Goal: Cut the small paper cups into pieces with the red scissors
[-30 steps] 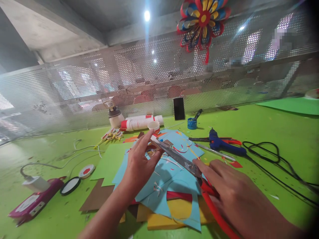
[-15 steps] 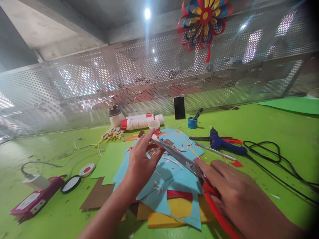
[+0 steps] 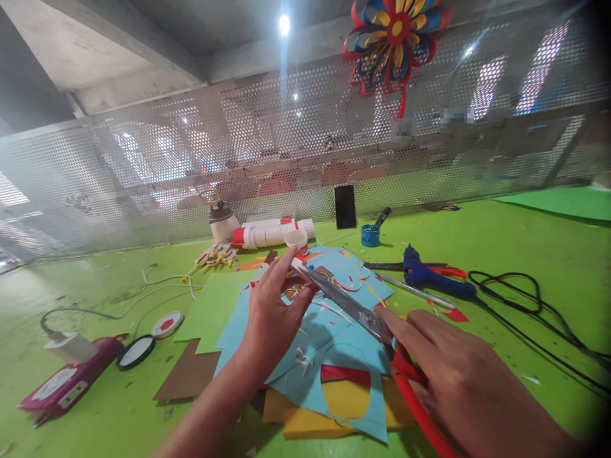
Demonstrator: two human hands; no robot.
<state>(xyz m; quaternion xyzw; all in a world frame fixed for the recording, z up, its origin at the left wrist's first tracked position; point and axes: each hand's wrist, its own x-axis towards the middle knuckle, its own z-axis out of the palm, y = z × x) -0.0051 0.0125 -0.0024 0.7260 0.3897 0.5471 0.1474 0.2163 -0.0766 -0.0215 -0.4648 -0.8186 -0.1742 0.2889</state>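
My right hand (image 3: 458, 375) grips red-handled scissors (image 3: 351, 305), whose long steel blades point up and left over a stack of coloured paper. My left hand (image 3: 274, 305) pinches a small piece of paper at the blade tips; what exactly it holds is too small to make out. Under both hands lie light blue sheets (image 3: 329, 331) with cut-out holes and thin curled strips, over red, yellow (image 3: 334, 407), brown and green sheets.
On the green table (image 3: 525, 254): blue glue gun (image 3: 424, 273) with black cord (image 3: 525, 299), phone (image 3: 344, 206), blue pot (image 3: 369, 235), paper cup (image 3: 296, 240), rolled tube (image 3: 270, 234), tape rolls (image 3: 143, 343), pink power strip (image 3: 67, 381). A paper flower (image 3: 396, 38) hangs on the perforated metal screen.
Both hands and the scissors stay almost still; the view has shifted slightly and the right hand sits a little lower.
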